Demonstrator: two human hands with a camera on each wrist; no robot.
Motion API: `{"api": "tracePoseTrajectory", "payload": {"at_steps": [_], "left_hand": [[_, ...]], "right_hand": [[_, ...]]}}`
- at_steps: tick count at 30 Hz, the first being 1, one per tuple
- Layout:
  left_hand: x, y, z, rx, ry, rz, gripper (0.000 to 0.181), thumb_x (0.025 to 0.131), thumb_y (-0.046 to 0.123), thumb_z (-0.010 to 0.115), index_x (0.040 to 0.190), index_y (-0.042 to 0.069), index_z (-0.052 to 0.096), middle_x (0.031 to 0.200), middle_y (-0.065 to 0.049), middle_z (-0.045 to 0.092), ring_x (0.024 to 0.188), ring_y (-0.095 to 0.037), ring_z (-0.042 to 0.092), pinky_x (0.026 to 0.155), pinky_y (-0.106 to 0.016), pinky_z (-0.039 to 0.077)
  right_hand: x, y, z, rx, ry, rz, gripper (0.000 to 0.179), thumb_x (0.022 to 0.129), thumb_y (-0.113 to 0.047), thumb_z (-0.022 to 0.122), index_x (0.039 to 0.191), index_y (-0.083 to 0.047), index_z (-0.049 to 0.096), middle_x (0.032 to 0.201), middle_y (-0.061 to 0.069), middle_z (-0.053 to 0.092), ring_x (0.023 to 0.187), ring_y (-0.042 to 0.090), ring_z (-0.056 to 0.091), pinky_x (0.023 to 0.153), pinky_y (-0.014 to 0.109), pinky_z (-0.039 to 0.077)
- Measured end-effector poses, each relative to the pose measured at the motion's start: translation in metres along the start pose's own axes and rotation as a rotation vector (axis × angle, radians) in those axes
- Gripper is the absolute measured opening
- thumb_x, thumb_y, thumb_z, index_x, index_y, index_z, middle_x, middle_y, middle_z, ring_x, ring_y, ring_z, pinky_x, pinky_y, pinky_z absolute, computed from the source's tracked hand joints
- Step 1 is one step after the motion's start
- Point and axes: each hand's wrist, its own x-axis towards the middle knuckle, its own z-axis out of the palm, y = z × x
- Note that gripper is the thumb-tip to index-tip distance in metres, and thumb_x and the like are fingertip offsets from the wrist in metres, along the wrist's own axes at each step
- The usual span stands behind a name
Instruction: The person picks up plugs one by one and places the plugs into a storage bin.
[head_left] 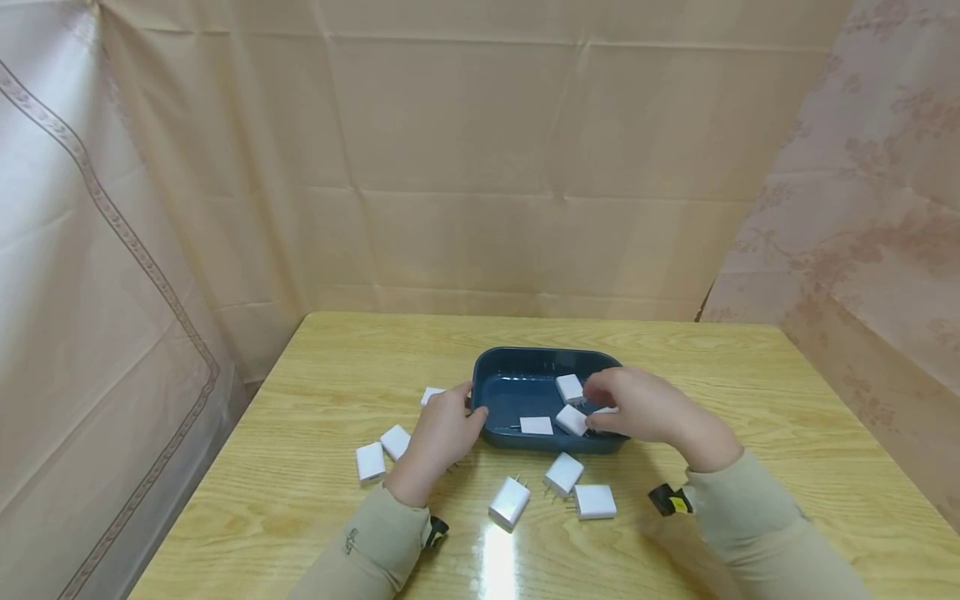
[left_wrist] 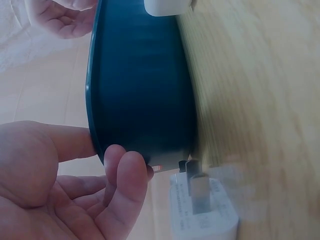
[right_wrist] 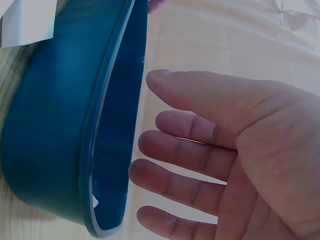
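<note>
A dark blue rectangular basin (head_left: 501, 398) stands on the table, with several white charger plugs (head_left: 572, 420) lying in it. At its left end, my left hand (head_left: 442, 427) grips the rim between thumb and fingers; the left wrist view shows the thumb (left_wrist: 75, 142) at the rim and fingertips (left_wrist: 131, 167) against the outer wall. Over the basin's right end hovers my right hand (head_left: 645, 404), palm inward. Its fingers (right_wrist: 175, 182) are spread and slightly bent, holding nothing in the right wrist view. A plug (head_left: 604, 411) lies partly hidden beneath it.
Loose charger plugs lie before the basin, including one (head_left: 509, 503) with its prongs pointing away and a pair (head_left: 563, 474) to its right. More plugs (head_left: 370, 462) lie left of my left hand. Cloth curtains (head_left: 480, 183) hang behind the wooden table (head_left: 337, 358).
</note>
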Motion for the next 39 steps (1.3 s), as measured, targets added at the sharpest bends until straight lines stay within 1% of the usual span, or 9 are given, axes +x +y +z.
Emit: {"api": "tracePoseTrajectory", "payload": {"at_steps": [6,11,14,18,21,25,31,35,39], "left_hand": [[0.0,0.0,0.001,0.0,0.007,0.005,0.048,0.099,0.018,0.065,0.139,-0.007,0.057,0.115,-0.02,0.071,0.08,-0.019,0.064,0.056,-0.03,0.051],[0.001,0.0,0.001,0.006,0.021,0.013,0.047,0.099,0.017,0.065,0.138,-0.007,0.058,0.113,-0.02,0.071,0.083,-0.021,0.065,0.061,-0.032,0.053],[0.001,0.0,0.001,0.006,0.024,0.016,0.046,0.098,0.016,0.065,0.137,-0.008,0.058,0.11,-0.019,0.071,0.078,-0.02,0.064,0.058,-0.031,0.052],[0.001,0.0,0.001,0.001,0.026,0.01,0.045,0.098,0.014,0.064,0.137,-0.008,0.058,0.105,-0.017,0.071,0.069,-0.017,0.062,0.053,-0.03,0.049],[0.001,0.0,0.001,0.008,0.029,0.014,0.045,0.097,0.013,0.064,0.136,-0.008,0.058,0.105,-0.017,0.072,0.07,-0.016,0.062,0.053,-0.029,0.049],[0.002,0.002,0.0,0.004,0.02,0.021,0.045,0.096,0.012,0.064,0.136,-0.009,0.058,0.103,-0.017,0.071,0.068,-0.016,0.062,0.052,-0.029,0.05],[0.003,0.001,-0.004,-0.009,-0.019,-0.022,0.049,0.097,0.014,0.065,0.14,-0.006,0.055,0.086,-0.008,0.066,0.055,-0.014,0.059,0.049,-0.03,0.05],[0.005,0.0,-0.007,0.006,-0.033,-0.051,0.052,0.098,0.019,0.066,0.142,-0.005,0.054,0.082,-0.005,0.064,0.057,-0.014,0.06,0.053,-0.03,0.052],[0.007,-0.002,-0.008,0.034,-0.029,-0.045,0.052,0.098,0.02,0.066,0.141,-0.006,0.055,0.079,-0.004,0.064,0.06,-0.013,0.059,0.054,-0.029,0.051]], "right_hand": [[-0.009,0.004,-0.004,0.009,0.032,-0.009,0.026,0.088,-0.024,0.081,0.109,-0.01,0.073,0.101,0.002,0.071,0.092,0.023,0.066,0.081,0.044,0.055],[-0.016,0.008,-0.008,-0.007,0.053,-0.03,0.029,0.087,-0.028,0.082,0.108,-0.01,0.073,0.096,0.001,0.07,0.082,0.017,0.062,0.075,0.04,0.054],[-0.02,0.01,-0.01,-0.019,0.066,-0.021,0.03,0.087,-0.029,0.082,0.108,-0.01,0.073,0.095,0.001,0.07,0.081,0.015,0.061,0.074,0.039,0.054],[-0.025,0.011,-0.014,-0.018,0.07,-0.003,0.031,0.087,-0.027,0.082,0.11,-0.009,0.073,0.101,0.004,0.071,0.088,0.019,0.064,0.079,0.043,0.055],[-0.029,0.011,-0.017,-0.018,0.071,0.004,0.032,0.086,-0.026,0.082,0.111,-0.008,0.073,0.103,0.004,0.071,0.09,0.021,0.065,0.081,0.045,0.056],[-0.034,0.013,-0.019,-0.035,0.081,0.005,0.031,0.087,-0.026,0.082,0.111,-0.008,0.073,0.101,0.003,0.071,0.088,0.016,0.063,0.079,0.042,0.055],[-0.038,0.013,-0.02,-0.052,0.092,-0.004,0.031,0.087,-0.026,0.082,0.11,-0.008,0.073,0.1,0.002,0.07,0.089,0.018,0.063,0.08,0.043,0.055],[-0.04,0.012,-0.022,-0.055,0.091,0.002,0.032,0.087,-0.027,0.081,0.111,-0.008,0.073,0.102,0.003,0.071,0.092,0.021,0.064,0.081,0.045,0.055],[-0.042,0.01,-0.024,-0.065,0.087,-0.004,0.034,0.087,-0.028,0.081,0.113,-0.008,0.073,0.103,0.003,0.07,0.092,0.022,0.065,0.081,0.046,0.055]]}}
